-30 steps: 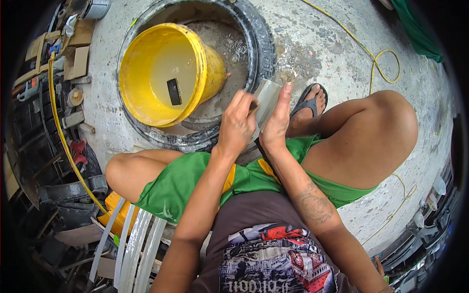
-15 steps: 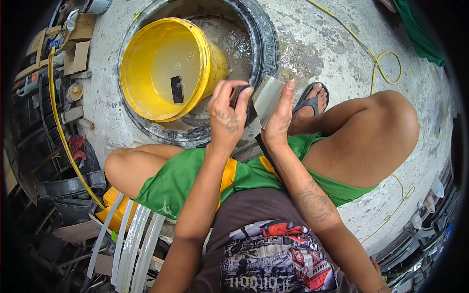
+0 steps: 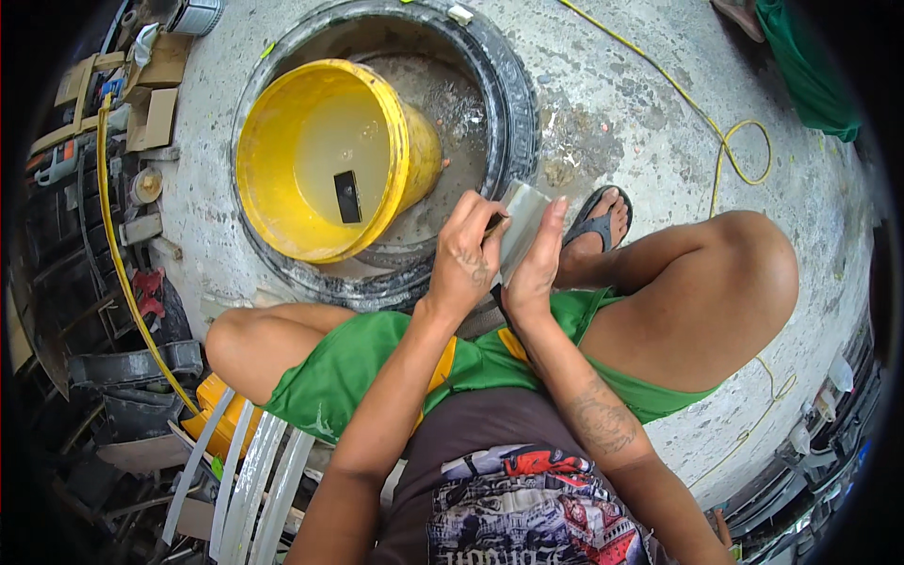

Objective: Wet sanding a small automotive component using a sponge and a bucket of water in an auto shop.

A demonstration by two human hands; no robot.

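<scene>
Seen from above, a seated person's bare hands work side by side above the lap. The left hand [image 3: 461, 259] is curled tight around a small dark pad [image 3: 492, 224]; the fingers hide most of it, so its material is hard to make out. The right hand [image 3: 535, 268] grips a grey, ridged strip [image 3: 521, 221], its upper end tilted up between the hands; the lower end is hidden behind the wrists. Whether pad and strip touch is unclear.

The hands are near the rim of a black tyre [image 3: 513, 132], cut off by the top edge. Inside it is a yellow bucket [image 3: 419, 155] of cloudy water [image 3: 330, 132] with a black rectangular block [image 3: 348, 196]. Pitted concrete floor [image 3: 603, 94] spreads right of the tyre, crossed by a yellow cord [image 3: 650, 61]. Parts [image 3: 254, 490] crowd the lower left.

The dark shirt [image 3: 438, 428] has a colourful city print, its pale lettering cut off below.
</scene>
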